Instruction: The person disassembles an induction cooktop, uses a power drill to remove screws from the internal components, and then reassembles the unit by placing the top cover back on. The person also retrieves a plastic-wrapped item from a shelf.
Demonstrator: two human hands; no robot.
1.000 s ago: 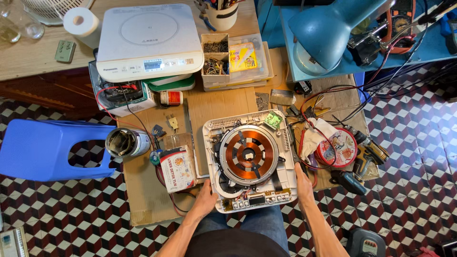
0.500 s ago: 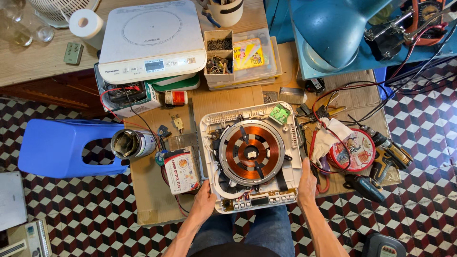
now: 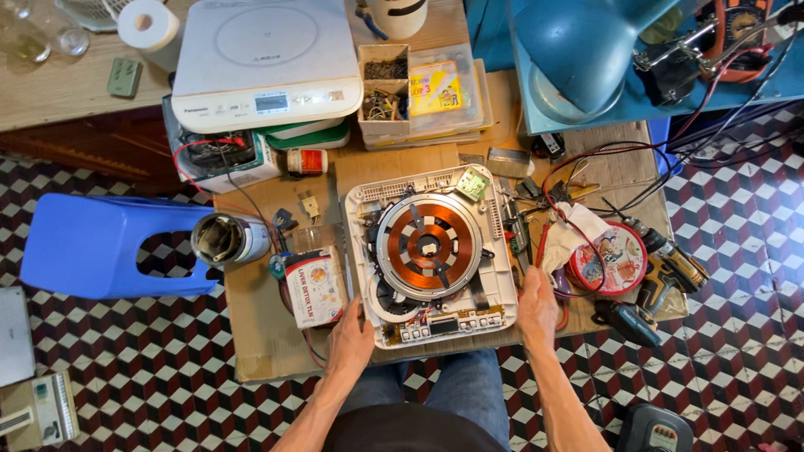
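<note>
An opened induction cooker base [image 3: 502,293], white, lies on cardboard before me, its copper coil [image 3: 429,246] and a small green circuit board [image 3: 473,183] exposed. My left hand [image 3: 352,339] grips the cooker's near left corner. My right hand [image 3: 536,308] grips its near right edge, fingers against the white shell. A small white and red box [image 3: 314,286] stands just left of the cooker, beside my left hand.
A second, closed white induction cooker [image 3: 266,60] sits at the back on a box. A blue plastic stool [image 3: 92,244], a metal cylinder [image 3: 226,239], a round red tin [image 3: 610,258], a cordless drill [image 3: 666,266], a parts tray [image 3: 419,92] and a blue lamp [image 3: 586,50] surround the cardboard.
The view has shifted and drawn closer. My hands have stayed on the cooker's near corners, the right one sliding slightly up its right edge.
</note>
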